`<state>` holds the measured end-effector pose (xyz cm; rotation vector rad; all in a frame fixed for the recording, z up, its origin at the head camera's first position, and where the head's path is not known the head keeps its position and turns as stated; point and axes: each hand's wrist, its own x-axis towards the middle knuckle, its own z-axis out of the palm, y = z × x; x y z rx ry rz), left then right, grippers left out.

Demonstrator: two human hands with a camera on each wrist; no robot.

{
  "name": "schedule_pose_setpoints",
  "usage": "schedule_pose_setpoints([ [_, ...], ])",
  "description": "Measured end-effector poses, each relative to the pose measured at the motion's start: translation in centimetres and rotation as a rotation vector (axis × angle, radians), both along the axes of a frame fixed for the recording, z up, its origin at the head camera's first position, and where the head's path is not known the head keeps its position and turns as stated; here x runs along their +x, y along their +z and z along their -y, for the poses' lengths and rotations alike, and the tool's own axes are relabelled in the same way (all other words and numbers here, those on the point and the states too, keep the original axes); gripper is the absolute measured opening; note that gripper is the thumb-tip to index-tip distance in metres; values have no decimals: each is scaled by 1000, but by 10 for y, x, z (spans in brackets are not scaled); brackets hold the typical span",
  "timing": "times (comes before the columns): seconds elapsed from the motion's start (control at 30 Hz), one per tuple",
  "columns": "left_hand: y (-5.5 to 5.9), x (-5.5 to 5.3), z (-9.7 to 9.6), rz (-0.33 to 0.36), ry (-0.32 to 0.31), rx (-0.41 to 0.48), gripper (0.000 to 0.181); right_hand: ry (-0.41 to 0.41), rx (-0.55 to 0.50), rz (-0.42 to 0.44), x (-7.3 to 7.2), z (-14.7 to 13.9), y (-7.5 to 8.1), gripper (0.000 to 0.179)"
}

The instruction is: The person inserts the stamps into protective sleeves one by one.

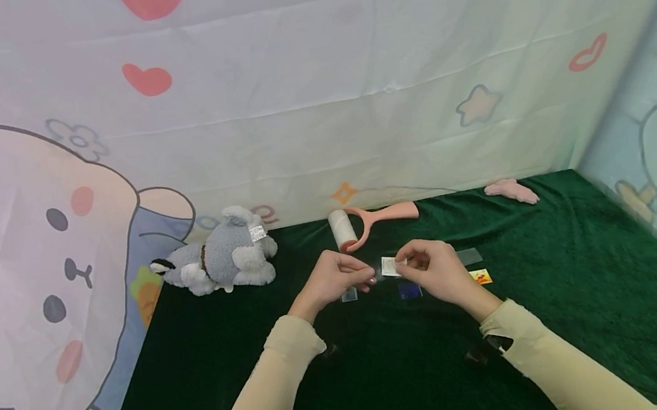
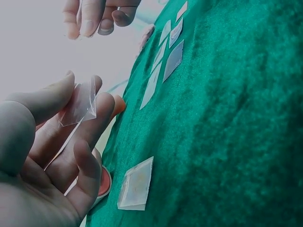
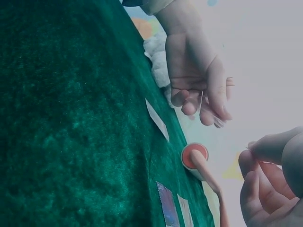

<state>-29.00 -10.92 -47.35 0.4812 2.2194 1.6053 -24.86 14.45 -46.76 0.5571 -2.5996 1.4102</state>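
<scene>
My left hand [image 1: 340, 277] pinches a small clear plastic sleeve [image 2: 83, 105] between thumb and fingers. Facing it, my right hand [image 1: 435, 270] holds a small white paper piece [image 1: 390, 266] by its edge, thumb against fingertips. The two hands are close but apart, above the cloth. Under the left hand lies another clear sleeve [image 1: 349, 295]. A dark blue stamp-like piece with a serrated edge [image 1: 410, 290] rests below the right hand. Beside the right wrist are a yellow-and-red piece [image 1: 481, 276] and a greyish clear sleeve [image 1: 469, 257].
A lint roller with a pink handle [image 1: 391, 213] lies behind the hands on the green cloth [image 1: 233, 381]. A grey plush toy [image 1: 226, 252] is at the back left, a pink plush piece [image 1: 511, 191] at the back right. A printed curtain [image 1: 315, 97] hangs behind.
</scene>
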Motion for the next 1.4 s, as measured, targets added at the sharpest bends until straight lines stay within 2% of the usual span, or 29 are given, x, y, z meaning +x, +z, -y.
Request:
schedule_pose_setpoints([
  [0.43, 1, 0, -1, -8, -4, 5, 16, -3, 13, -25, 0, 0, -1, 7],
  [1.0, 4, 1, -2, -8, -9, 16, 16, 24, 5, 0, 1, 0, 0, 8],
  [1.4, 1, -1, -2, -72, -26, -40, 19, 8, 13, -22, -1, -1, -1, 8],
])
